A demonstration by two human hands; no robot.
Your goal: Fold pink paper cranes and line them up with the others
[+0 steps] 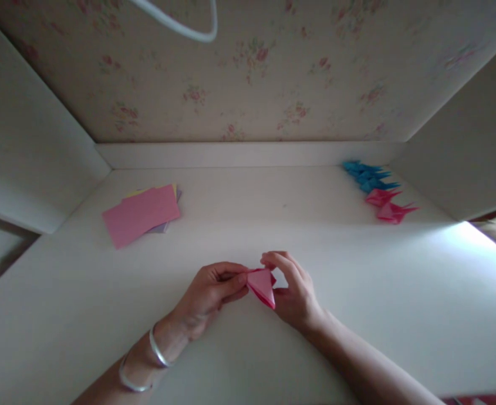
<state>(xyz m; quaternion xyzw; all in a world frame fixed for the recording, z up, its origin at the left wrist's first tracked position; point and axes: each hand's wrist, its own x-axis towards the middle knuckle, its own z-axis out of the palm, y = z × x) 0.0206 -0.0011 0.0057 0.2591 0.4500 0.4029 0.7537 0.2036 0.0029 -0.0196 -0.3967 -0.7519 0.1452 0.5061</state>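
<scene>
A small folded piece of pink origami paper is held above the white desk, its lower corner pointing down and towards me. My left hand pinches its left tip between thumb and fingers. Around the right side of the paper curves my right hand, thumb and fingers apart with a gap between them. The right thumb is by the paper's right edge, and the fingertips are just over its top; whether they touch it I cannot tell. Two silver bangles circle my left wrist and forearm.
Pink paper sheets lie at the left, with yellow and purple ones beneath. At the back right stand several folded blue paper figures and two pink ones. White side panels and a flowered wall enclose the desk. A white cable hangs above.
</scene>
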